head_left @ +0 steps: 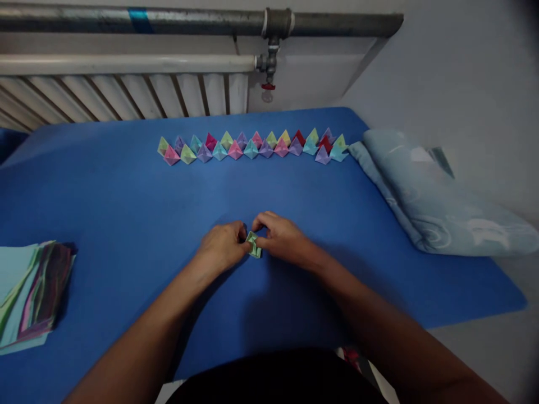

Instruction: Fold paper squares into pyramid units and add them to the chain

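A small folded piece of light green paper [254, 245] is held between my two hands, above the middle of the blue surface [138, 207]. My left hand [223, 245] pinches its left side with thumb and finger. On the other side, my right hand [281, 237] grips it, thumb on the near face and fingers curled behind. The paper's folds are partly covered by my fingertips. Beyond my hands, several folded paper boats [251, 148] in pink, purple, green, blue, yellow and red stand in two staggered rows.
At the left lies a stack of coloured paper sheets [29, 292]. A folded light blue blanket [421, 191] rests on the right, against the wall. Behind the far edge are a white radiator [126, 92], a metal pipe [202, 22] and a valve with a red handle [268, 86].
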`<state>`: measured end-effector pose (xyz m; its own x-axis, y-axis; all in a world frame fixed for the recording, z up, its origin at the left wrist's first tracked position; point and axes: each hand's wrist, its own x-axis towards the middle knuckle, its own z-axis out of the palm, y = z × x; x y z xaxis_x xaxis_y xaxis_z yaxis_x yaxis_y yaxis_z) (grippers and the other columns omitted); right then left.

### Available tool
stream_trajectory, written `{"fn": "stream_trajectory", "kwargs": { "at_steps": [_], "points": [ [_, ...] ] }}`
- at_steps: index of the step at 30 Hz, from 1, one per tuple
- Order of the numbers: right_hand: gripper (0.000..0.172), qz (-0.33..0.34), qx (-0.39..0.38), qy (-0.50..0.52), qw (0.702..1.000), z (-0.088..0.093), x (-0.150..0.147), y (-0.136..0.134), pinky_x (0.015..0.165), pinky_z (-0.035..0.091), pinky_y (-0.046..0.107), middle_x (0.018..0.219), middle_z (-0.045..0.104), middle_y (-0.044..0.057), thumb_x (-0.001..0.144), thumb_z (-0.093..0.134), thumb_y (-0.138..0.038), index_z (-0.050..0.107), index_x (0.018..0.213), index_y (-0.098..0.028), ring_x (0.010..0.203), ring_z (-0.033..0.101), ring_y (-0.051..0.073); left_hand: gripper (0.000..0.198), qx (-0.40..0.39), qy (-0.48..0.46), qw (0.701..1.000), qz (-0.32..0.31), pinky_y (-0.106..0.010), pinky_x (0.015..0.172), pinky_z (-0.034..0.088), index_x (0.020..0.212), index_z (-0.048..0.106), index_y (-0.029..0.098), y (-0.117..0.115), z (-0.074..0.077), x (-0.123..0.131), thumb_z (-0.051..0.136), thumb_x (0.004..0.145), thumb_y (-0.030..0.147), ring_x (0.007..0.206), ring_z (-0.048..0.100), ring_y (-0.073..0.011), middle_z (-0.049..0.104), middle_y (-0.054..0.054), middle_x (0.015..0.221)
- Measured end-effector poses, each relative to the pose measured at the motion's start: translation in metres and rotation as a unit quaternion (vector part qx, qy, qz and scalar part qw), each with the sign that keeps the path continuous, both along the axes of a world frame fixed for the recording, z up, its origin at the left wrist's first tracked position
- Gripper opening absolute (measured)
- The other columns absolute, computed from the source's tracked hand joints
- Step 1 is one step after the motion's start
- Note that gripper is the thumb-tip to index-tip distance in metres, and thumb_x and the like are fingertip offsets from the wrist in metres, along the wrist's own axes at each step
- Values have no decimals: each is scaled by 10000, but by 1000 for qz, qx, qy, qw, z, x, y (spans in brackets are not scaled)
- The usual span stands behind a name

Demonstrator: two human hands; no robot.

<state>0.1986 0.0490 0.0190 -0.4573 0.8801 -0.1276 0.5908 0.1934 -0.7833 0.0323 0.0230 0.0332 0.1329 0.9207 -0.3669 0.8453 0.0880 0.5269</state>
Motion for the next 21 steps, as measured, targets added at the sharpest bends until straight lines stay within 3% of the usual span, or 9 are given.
{"fn": "stream_trajectory", "kwargs": {
  "at_steps": [3,5,11,21],
  "points": [
    [57,-24,-61,106,992,-4,13,-2,527,329,217,677,477,-54,728,583,-173,568,776,-200,551,395,78,127,28,-78,996,9,-255,513,316,836,582,209,-9,-1,-9,602,743,293,517,449,-116,513,49,588],
    [25,9,-74,131,989,-4,21,-6,515,325,209,676,475,-53,740,580,-184,593,756,-198,542,390,74,137,55,-116,992,14,-243,520,338,866,586,206,-16,1,-16,587,751,280,520,447,-107,517,50,606],
    [179,118,51,82,988,-2,27,-21,620,378,216,772,548,-33,739,588,-80,648,841,-215,658,488,90,151,81,-100,988,-82,-248,575,369,914,630,236,-33,4,-10,569,777,217,581,486,-113,549,40,661],
    [141,146,98,28,984,-4,27,-24,686,375,250,796,563,-18,781,597,-93,615,848,-216,744,522,130,152,111,-19,987,-111,-290,671,415,965,643,231,-38,-8,3,522,875,245,737,595,-169,652,-19,842]
  ]
}}
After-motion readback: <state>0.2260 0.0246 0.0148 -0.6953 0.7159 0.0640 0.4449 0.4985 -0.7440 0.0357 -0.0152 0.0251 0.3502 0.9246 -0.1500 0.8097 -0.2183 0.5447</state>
